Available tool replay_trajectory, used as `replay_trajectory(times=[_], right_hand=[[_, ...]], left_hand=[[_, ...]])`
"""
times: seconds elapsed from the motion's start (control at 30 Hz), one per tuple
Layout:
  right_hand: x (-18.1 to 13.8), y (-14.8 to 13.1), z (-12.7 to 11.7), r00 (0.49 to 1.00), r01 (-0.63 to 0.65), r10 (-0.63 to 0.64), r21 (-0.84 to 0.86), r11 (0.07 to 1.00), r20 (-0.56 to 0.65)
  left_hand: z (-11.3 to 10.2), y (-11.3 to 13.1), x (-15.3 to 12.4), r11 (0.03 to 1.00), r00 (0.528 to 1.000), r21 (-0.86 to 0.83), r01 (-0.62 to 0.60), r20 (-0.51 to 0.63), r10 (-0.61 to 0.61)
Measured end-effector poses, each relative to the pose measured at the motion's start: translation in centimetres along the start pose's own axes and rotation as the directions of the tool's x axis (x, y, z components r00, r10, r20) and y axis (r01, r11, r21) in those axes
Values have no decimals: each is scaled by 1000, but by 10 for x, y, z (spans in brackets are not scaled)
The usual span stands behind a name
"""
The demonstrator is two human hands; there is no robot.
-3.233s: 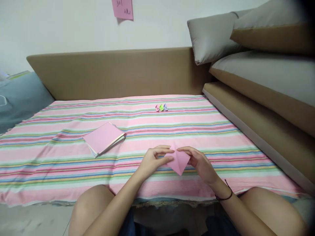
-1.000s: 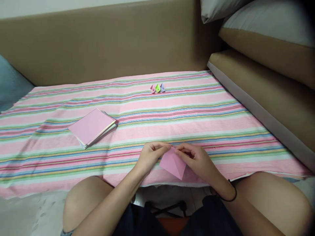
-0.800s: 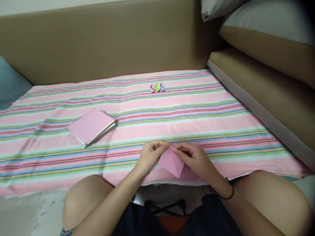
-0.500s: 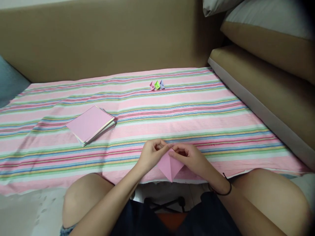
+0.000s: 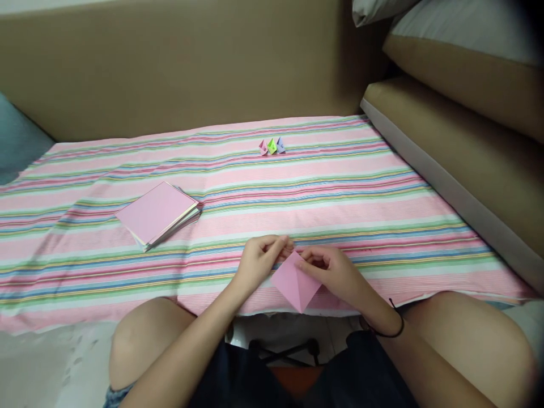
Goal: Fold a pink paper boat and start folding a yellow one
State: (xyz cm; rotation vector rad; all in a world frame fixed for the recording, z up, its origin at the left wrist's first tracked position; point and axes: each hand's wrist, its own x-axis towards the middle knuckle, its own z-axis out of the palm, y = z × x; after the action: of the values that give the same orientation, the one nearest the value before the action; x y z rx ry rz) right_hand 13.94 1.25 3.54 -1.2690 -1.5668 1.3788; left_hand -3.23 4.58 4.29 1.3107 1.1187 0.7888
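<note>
A folded pink paper [image 5: 294, 281] shaped like a diamond sits at the near edge of the striped cloth [image 5: 323, 198]. My left hand [image 5: 258, 264] pinches its upper left edge with curled fingers. My right hand [image 5: 330, 270] pinches the top corner from the right, fingers curled, a black band on that wrist. Both hands rest on the cloth just above my knees.
A stack of pink paper sheets [image 5: 158, 213] lies to the left. Three small folded paper pieces [image 5: 271, 146], pink, green and purple, sit in a row farther back. A tan backrest [image 5: 178, 62] lines the far side, tan cushions [image 5: 459, 141] the right.
The view has tilted down since the earliest frame. The pink paper and both hands have shifted slightly nearer the cloth's front edge, and my fingers have worked along the top fold.
</note>
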Motion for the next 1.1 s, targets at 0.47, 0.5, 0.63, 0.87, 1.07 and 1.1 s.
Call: replay_trajectory(times=[0.47, 0.5, 0.63, 0.87, 1.07, 1.1], right_hand=[[0, -2, -1, 997, 7, -12, -68, 998, -72], [0, -2, -2, 994, 1, -7, -59, 998, -112], [0, -3, -5, 967, -25, 14, -41, 999, -253], [5, 2, -31, 912, -7, -2, -19, 1000, -410], [11, 7, -19, 983, 8, -31, -130, 991, -178], [13, 8, -12, 983, 29, -64, -200, 979, -170]], left_hand=[[-1, -3, 0, 999, 990, -37, 32, 135, -26], [-1, -3, 0, 997, 987, -57, 51, 154, -41], [-3, 0, 0, 984, 975, -78, 158, 168, -143], [-13, 2, 1, 976, 964, -22, 218, 163, -212], [-12, 2, 0, 871, 953, 426, -244, -60, 296], [-10, 1, 0, 816, 926, 480, -321, -22, 377]])
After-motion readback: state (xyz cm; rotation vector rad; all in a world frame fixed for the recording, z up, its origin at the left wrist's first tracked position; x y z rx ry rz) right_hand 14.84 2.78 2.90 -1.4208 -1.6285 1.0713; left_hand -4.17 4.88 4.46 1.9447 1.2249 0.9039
